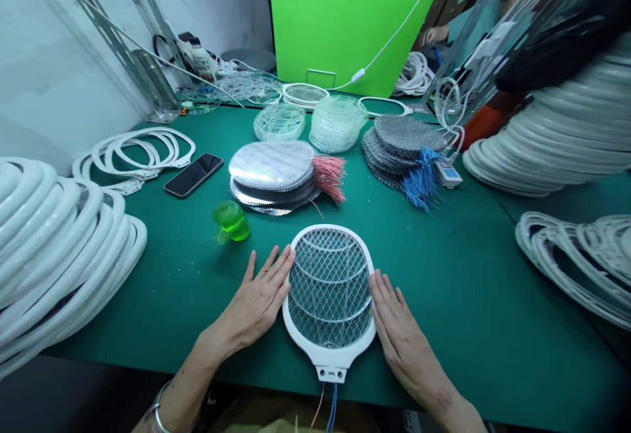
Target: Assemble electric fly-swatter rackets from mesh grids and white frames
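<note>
A white oval racket frame with metal mesh inside (329,292) lies flat on the green table (444,269) in front of me, its neck toward me with red and blue wires hanging off the edge. My left hand (259,301) rests flat beside its left rim, fingers stretched and touching the frame. On the other side my right hand (399,331) lies flat against the right rim, fingers together and extended. Neither hand holds anything.
Behind the frame lie a stack of mesh with red wires (276,173), a stack with blue wires (401,147), clear plastic grids (338,123), a green plastic piece (231,221) and a phone (193,174). White frame stacks (54,249) flank both sides (557,144). Another person's hand (434,33) shows at the back.
</note>
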The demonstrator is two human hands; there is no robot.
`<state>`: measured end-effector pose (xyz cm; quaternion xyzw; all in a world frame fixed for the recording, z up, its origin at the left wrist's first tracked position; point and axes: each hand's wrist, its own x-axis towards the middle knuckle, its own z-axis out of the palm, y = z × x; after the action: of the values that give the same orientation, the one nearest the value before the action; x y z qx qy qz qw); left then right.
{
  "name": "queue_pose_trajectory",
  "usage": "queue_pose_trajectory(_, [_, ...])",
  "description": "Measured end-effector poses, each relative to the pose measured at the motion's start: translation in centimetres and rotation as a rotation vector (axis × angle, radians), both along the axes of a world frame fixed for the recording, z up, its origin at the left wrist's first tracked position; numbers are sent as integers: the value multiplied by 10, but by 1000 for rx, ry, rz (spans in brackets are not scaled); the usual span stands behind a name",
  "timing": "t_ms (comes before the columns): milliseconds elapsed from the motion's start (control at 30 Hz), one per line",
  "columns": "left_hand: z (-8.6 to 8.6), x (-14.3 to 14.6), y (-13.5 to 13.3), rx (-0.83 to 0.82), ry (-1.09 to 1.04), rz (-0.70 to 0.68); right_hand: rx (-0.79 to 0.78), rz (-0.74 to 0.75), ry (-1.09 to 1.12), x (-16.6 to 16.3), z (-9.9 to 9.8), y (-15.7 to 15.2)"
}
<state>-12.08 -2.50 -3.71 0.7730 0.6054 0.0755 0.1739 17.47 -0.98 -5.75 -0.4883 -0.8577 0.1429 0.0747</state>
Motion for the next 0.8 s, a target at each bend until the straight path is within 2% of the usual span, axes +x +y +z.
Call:
queue_pose_trajectory(167, [16,-14,9,-95,-8,-184,-96,29,-65,4,13,5])
queue_pose_trajectory(300, [23,-18,15,-151,-21,-244,-161,29,-57,1,15,3])
queue_pose_trajectory(600, [19,-14,13,-171,-11,-230,-238,39,-92,-3,20,4])
queue_pose_trajectory(700, [24,-14,11,-170,-33,-257,-233,21,-108,-3,19,4])
queue_pose_trajectory(767, [33,-19,14,-77,-63,-228,-242,1,-115,-3,19,5])
queue_pose_trajectory(800, [38,-24,17,39,-87,-133,-252,-8,-117,-3,19,6])
